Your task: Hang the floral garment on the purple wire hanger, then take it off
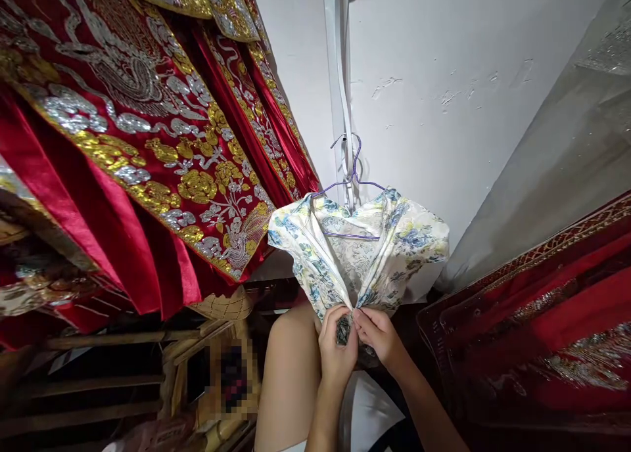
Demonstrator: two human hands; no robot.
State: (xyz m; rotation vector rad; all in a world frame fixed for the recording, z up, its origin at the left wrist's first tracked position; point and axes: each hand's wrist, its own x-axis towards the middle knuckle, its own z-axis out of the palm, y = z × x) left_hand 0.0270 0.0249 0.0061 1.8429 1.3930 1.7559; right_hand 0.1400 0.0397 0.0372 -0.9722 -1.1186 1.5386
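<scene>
A short-sleeved floral blouse [414,232], white with blue and yellow flowers, hangs on a purple wire hanger [355,169]. Its neckline is a deep V, and the two front edges come together at the bottom of the V. There my left hand [338,337] pinches one front edge between thumb and fingers. Right beside it, my right hand [377,334] is closed on the other edge, the fingertips of both hands nearly touching. Whether a small fastener sits between the fingers cannot be made out. The lower part of the blouse is hidden behind my hands.
Red satin costumes [197,186] with gold and silver sequins hang at the left. A bamboo bench [170,373] stands below them. Pale straps [340,77] run down the white wall [444,77] to the hanger. More red fabric [552,347] under clear plastic lies to the right.
</scene>
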